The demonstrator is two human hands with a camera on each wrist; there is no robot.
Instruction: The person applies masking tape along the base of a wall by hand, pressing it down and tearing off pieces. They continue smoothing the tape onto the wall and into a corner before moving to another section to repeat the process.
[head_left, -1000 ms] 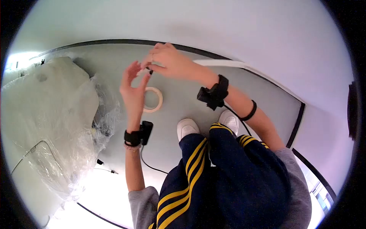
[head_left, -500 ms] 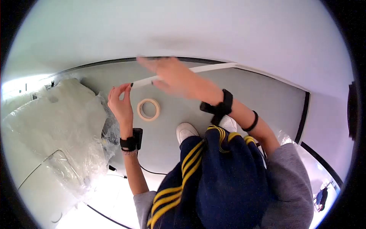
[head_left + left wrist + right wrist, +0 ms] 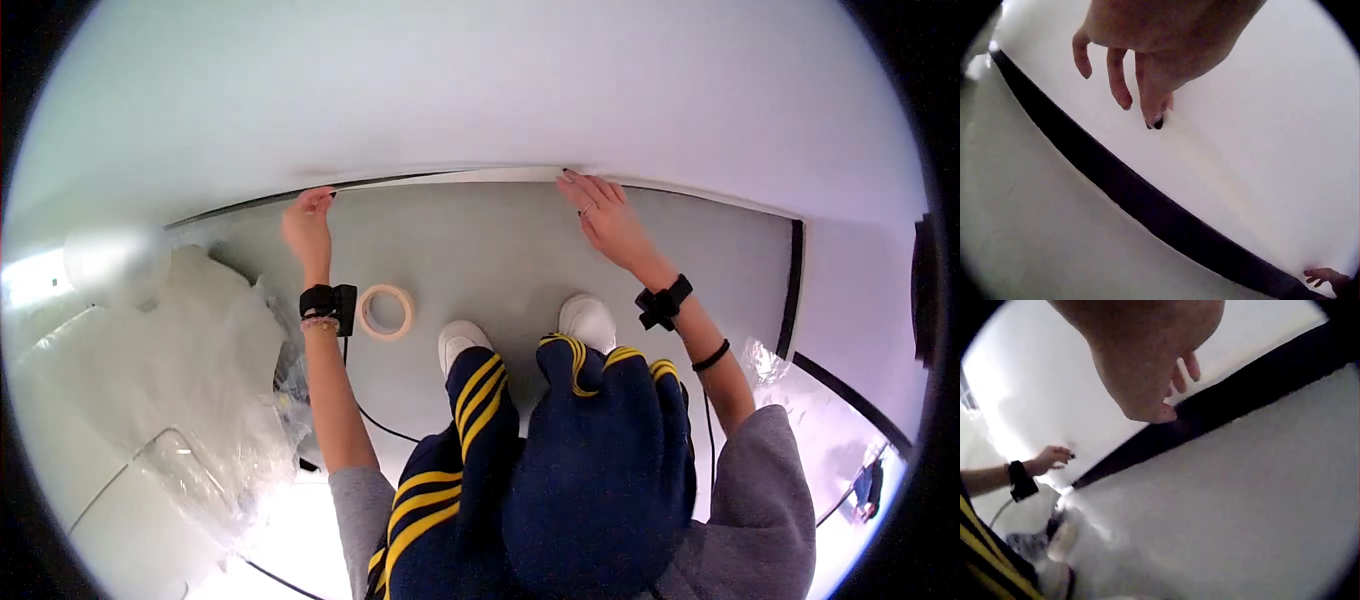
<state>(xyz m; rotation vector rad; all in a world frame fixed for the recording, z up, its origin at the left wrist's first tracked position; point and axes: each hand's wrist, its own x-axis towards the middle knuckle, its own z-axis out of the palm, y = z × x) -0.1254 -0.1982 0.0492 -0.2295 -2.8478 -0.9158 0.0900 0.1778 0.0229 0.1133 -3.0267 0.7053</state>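
Observation:
In the head view my left hand (image 3: 308, 232) pinches the left end of a pale strip of masking tape (image 3: 470, 178) between thumb and fingertips. The strip stretches along the foot of the wall, partly over the dark baseboard (image 3: 235, 207). My right hand (image 3: 612, 225) lies with its extended fingertips on the strip, farther right. Seen from the left wrist, the pinched tape (image 3: 1210, 162) slants away from the fingertips in front of the white wall. The right wrist view has my right fingertips at the black baseboard (image 3: 1225, 400). A masking tape roll (image 3: 385, 312) lies flat on the floor below the left hand.
At the left stands a bulky pale object (image 3: 190, 350) wrapped in clear plastic. White shoes (image 3: 588, 322) stand on the grey floor (image 3: 470, 250) between the arms. A thin black cable (image 3: 375, 412) trails from the left wrist camera, and the wall (image 3: 480, 90) rises ahead.
My right hand has swept right along the strip, from beside the left hand to well apart. My left hand now pinches the strip's end, closer to the wall; the strip has moved to the baseboard.

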